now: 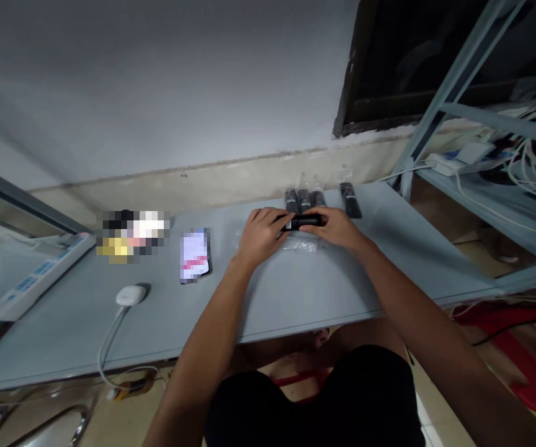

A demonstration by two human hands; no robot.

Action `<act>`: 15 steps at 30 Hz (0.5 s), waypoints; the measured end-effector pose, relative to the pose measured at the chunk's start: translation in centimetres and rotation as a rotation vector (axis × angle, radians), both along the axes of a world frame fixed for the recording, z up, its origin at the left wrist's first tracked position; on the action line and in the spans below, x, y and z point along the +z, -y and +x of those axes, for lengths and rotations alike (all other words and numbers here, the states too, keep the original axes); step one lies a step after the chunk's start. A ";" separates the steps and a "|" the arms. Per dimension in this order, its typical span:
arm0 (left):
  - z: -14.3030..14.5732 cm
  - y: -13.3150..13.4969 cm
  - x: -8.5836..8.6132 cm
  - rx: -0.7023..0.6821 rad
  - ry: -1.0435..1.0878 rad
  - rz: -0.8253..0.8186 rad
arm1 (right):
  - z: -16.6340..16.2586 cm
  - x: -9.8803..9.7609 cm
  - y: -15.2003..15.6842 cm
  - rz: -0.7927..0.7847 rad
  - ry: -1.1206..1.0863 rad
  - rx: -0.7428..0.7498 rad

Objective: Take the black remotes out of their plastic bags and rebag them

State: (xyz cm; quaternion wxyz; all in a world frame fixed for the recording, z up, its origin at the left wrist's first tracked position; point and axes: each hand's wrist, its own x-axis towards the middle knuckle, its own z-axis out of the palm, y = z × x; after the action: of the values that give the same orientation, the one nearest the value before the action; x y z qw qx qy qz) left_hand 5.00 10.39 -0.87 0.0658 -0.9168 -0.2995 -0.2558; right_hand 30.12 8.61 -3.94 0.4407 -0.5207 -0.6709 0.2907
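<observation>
black device (308,221): held level between your two hands, just above the table, toward its back edge; a small white label shows near its left end, both ends partly covered by your fingers.
left hand (262,231): your fingers and thumb are closed on the device's left end.
right hand (337,227): your fingers are closed around the device's right end.
clear plastic (299,244): lies crumpled on the table, just below the device, partly hidden by your left hand.
three bagged devices (304,200): black, side by side behind your hands, tops toward the wall; your hands and the held device block their lower ends.
lone bagged device (350,202): black, set apart to the right of the three, near your right hand.
phone (195,256): lies to the left of your left hand, well apart from it; screen pixelated.
pixelated pile (132,237): back left of the table, contents can't be told.
white puck (131,295): front left, its cable running over the front edge.
left power strip (44,277): white, along the table's left end.
table (296,298): grey-blue, set against the wall (193,105).
right shelf (505,198): beside the table, carrying tangled white cables (531,162).
</observation>
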 end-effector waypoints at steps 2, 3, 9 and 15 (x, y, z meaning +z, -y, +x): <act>-0.3 0.0 0.1 0.043 -0.003 -0.018 | 0.3 -0.6 -0.4 0.034 0.056 -0.054; -0.4 -0.1 0.1 0.061 -0.006 -0.028 | 0.5 -0.8 -0.6 0.041 0.066 -0.069; -1.6 -0.7 0.0 0.184 0.005 -0.087 | 1.8 -1.0 -1.0 0.004 -0.069 -0.076; -3.1 -1.8 -0.2 0.211 0.055 -0.137 | 3.2 -1.1 -1.4 0.067 -0.148 0.014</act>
State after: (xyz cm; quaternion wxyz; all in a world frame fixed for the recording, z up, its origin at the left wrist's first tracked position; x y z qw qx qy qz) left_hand 1.93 12.18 -1.12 0.0216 -0.8752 -0.4129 -0.2513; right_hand 33.28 10.01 -5.03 0.5042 -0.4779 -0.6496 0.3088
